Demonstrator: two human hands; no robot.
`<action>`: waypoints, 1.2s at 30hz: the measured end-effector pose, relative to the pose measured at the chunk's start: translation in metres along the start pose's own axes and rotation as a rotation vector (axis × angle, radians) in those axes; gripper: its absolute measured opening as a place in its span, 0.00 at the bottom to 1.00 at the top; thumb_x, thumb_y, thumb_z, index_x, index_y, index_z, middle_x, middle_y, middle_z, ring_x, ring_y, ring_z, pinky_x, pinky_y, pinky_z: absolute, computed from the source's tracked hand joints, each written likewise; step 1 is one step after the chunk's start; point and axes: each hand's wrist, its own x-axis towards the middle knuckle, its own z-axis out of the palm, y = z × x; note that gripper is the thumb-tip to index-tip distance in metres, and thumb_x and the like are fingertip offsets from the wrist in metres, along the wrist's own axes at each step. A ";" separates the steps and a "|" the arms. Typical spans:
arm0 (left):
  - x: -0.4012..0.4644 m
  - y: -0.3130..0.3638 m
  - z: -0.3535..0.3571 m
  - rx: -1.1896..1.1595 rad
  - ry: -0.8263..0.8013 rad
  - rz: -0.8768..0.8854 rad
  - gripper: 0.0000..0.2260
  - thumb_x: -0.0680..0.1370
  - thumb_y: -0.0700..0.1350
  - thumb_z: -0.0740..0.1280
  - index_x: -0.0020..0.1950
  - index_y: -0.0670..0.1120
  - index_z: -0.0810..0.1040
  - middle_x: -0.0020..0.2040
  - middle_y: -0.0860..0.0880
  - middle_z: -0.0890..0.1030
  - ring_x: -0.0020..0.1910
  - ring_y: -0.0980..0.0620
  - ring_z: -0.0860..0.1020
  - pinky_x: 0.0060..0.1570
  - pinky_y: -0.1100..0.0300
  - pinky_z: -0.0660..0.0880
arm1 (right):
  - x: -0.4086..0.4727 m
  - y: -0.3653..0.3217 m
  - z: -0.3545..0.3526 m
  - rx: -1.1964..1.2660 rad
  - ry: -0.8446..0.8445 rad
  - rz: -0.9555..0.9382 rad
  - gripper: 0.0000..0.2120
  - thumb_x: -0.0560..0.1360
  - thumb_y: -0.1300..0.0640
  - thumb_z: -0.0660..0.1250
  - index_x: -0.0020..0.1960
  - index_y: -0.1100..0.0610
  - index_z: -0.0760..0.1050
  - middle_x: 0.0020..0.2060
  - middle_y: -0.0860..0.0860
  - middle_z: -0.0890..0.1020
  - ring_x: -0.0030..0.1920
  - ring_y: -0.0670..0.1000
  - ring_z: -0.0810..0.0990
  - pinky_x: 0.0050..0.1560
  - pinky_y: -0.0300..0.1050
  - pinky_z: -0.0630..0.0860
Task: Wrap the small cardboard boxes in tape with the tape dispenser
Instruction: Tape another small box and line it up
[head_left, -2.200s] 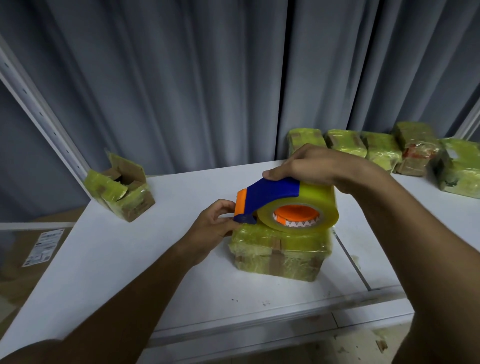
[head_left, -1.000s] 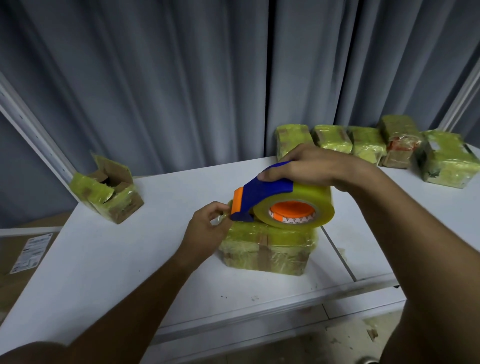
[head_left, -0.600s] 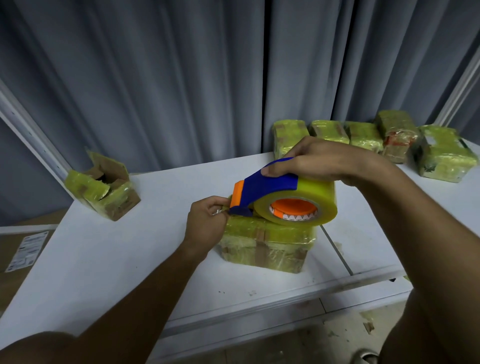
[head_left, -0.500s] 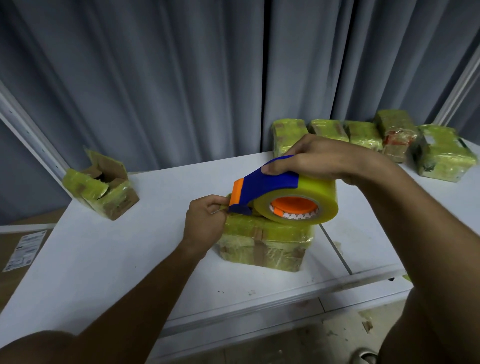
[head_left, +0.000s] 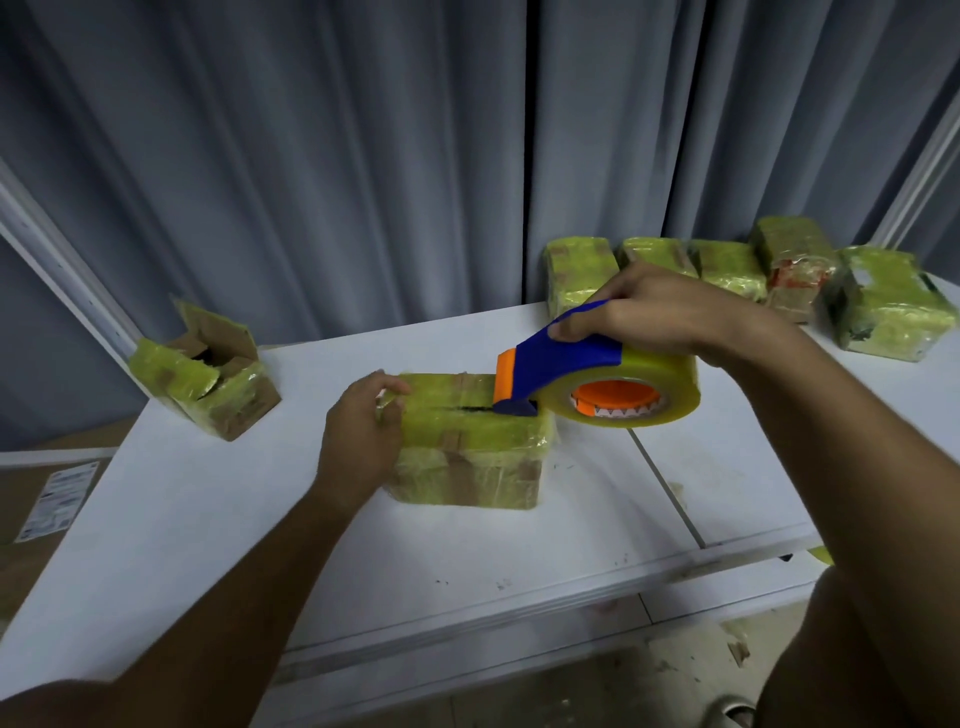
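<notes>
Tape dispenser (head_left: 587, 384) atop box (head_left: 470, 452)

The left hand (head_left: 358, 431) covers the taped box's (head_left: 467, 447) left face; the label (head_left: 57, 501) print is too blurred to read.

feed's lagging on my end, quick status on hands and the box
Left hand holds box at its left edge. Right hand grips tape dispenser, nose on box top. Nothing in the way.

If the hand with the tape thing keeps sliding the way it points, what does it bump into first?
The right hand points its tape dispenser leftward along the top of the box. First in that line is probably the left hand holding the box's far end, though depth is unclear.
</notes>
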 end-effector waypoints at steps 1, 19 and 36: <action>-0.001 -0.001 0.000 0.062 0.012 0.079 0.10 0.81 0.46 0.61 0.58 0.48 0.79 0.65 0.47 0.77 0.67 0.48 0.72 0.66 0.54 0.67 | 0.001 0.001 -0.001 0.012 0.004 0.006 0.17 0.73 0.39 0.72 0.43 0.53 0.84 0.40 0.50 0.85 0.43 0.52 0.84 0.46 0.47 0.79; -0.012 0.007 0.007 0.562 -0.439 0.529 0.32 0.79 0.68 0.44 0.80 0.54 0.56 0.79 0.59 0.54 0.77 0.60 0.53 0.74 0.60 0.54 | 0.007 0.023 -0.001 0.153 -0.049 0.109 0.17 0.71 0.37 0.73 0.48 0.50 0.85 0.39 0.48 0.88 0.43 0.54 0.87 0.46 0.49 0.83; -0.019 0.053 0.021 0.521 -0.476 0.477 0.37 0.79 0.64 0.58 0.81 0.47 0.49 0.81 0.53 0.47 0.79 0.54 0.49 0.77 0.56 0.51 | -0.003 0.047 -0.008 0.165 0.007 0.144 0.17 0.73 0.38 0.72 0.53 0.49 0.84 0.42 0.48 0.87 0.44 0.53 0.86 0.52 0.52 0.83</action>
